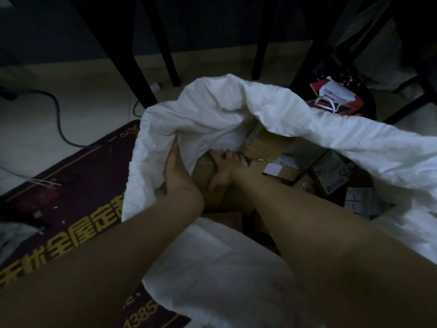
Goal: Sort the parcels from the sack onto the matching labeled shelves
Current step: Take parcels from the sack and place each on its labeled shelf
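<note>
A big white sack (212,110) lies open on the floor, filled with several cardboard parcels (272,147). Both my arms reach into its mouth. My left hand (173,166) presses flat against the inner left wall of the sack, beside a brown box (203,169). My right hand (227,169) lies over the top of that brown box with its fingers curled round the far edge. Further right inside the sack are small labelled boxes (331,171), partly hidden by the sack's folds.
Black shelf legs (146,67) stand just behind the sack. A red paper bag with a label (335,95) sits at the back right. A dark mat with yellow lettering (78,197) covers the floor at left, and a cable (59,119) runs across the pale floor.
</note>
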